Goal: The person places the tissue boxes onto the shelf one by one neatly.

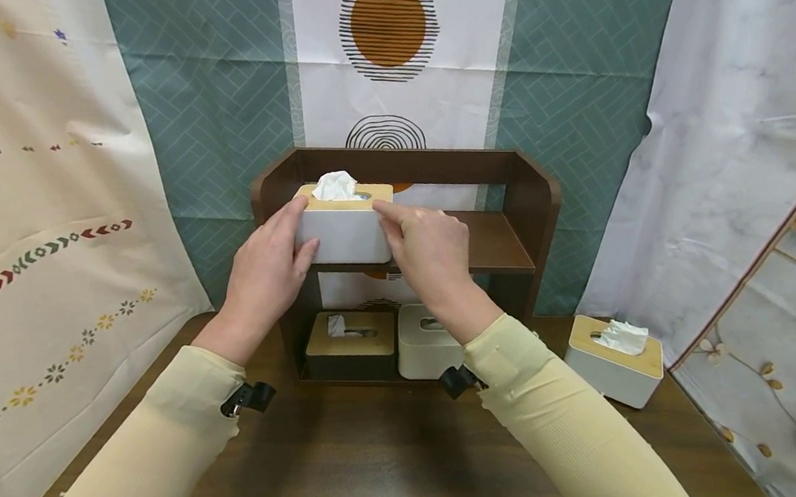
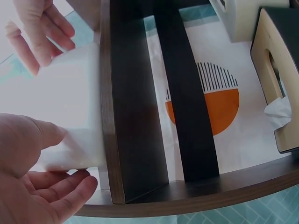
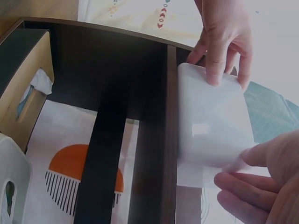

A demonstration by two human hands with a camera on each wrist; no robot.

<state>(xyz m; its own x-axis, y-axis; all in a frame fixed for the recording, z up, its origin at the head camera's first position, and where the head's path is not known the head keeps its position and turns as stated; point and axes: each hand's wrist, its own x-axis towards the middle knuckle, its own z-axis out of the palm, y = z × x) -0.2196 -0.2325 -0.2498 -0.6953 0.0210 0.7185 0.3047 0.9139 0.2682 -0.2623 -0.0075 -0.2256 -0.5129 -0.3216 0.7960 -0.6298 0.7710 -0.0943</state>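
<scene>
A white tissue box [image 1: 342, 231] with a wooden lid and a tissue sticking out sits at the left end of the upper board of a dark brown shelf [image 1: 506, 247]. My left hand [image 1: 287, 239] grips its left end, thumb on the front face. My right hand [image 1: 407, 233] grips its right end, with the index finger along the lid's edge. The left wrist view has the box [image 2: 65, 107] between my left hand [image 2: 42, 182] and my right hand [image 2: 39, 28]. From the right wrist, part of the box [image 3: 210, 116] overhangs the shelf's front edge.
Under the upper board stand a black tissue box [image 1: 351, 346] with a wooden lid and an all-white box [image 1: 425, 343]. Another white, wooden-lidded tissue box [image 1: 614, 359] sits on the brown table [image 1: 378, 455] to the right. Patterned cloth hangs behind and on both sides.
</scene>
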